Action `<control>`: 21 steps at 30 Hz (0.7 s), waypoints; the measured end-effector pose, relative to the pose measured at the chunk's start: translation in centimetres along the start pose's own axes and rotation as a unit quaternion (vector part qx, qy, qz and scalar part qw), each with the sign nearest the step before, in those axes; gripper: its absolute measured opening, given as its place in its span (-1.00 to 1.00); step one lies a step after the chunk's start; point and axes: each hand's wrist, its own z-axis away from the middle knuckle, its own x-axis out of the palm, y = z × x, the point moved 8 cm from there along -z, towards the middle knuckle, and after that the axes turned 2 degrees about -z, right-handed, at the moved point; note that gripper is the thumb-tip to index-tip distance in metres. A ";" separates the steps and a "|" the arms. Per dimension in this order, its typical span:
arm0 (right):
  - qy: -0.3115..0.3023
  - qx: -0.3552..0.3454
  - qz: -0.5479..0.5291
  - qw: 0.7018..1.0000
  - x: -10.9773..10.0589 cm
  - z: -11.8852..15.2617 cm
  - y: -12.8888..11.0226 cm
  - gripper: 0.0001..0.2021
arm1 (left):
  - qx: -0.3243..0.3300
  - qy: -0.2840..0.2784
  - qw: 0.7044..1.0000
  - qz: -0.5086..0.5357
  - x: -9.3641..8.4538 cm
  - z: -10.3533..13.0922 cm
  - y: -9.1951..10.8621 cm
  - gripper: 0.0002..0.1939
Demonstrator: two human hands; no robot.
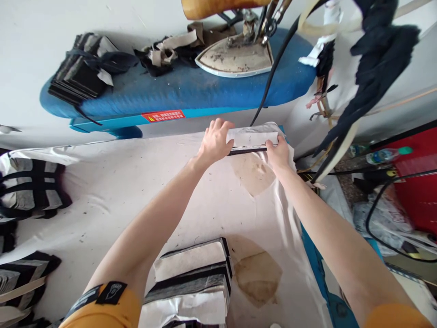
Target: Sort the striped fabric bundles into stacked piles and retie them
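Note:
A narrow white strip with a black edge, which looks like cloth or paper, lies near the far right corner of the cloth-covered board. My right hand grips its right end, thumb on top and the other fingers partly hidden. At the left end is my left hand, its thumb and index finger apart and nothing visible between them; its thumb tip reaches the strip's end. Below, nearer to me, sits a stack of black, grey and white fabric pieces.
An iron rests on a blue padded ironing arm beside a tied fabric bundle and scraps. More tied bundles lie at left. A black cable and dark cloth strips hang at right, near a plastic bottle.

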 end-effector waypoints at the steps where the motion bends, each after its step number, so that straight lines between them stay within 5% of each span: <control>1: 0.000 0.018 0.005 1.000 0.1 -0.2 0.4 -0.80 | 0.044 -0.012 0.999 -0.024 -0.1 0.1 0.9 -0.56; 6: 0.042 0.042 0.013 0.998 -0.7 -0.2 0.6 -0.64 | 0.109 -0.107 0.984 -0.093 1.1 0.1 2.4 -0.68; 12: 0.016 -0.194 0.114 0.974 -2.4 2.7 -5.2 -0.60 | 0.097 -0.111 0.986 -0.072 1.6 -0.9 1.7 -0.82; 21: -0.059 -0.294 0.242 0.923 -1.7 4.5 -8.4 -0.63 | 0.070 -0.081 0.994 -0.010 1.6 -1.2 0.5 -0.77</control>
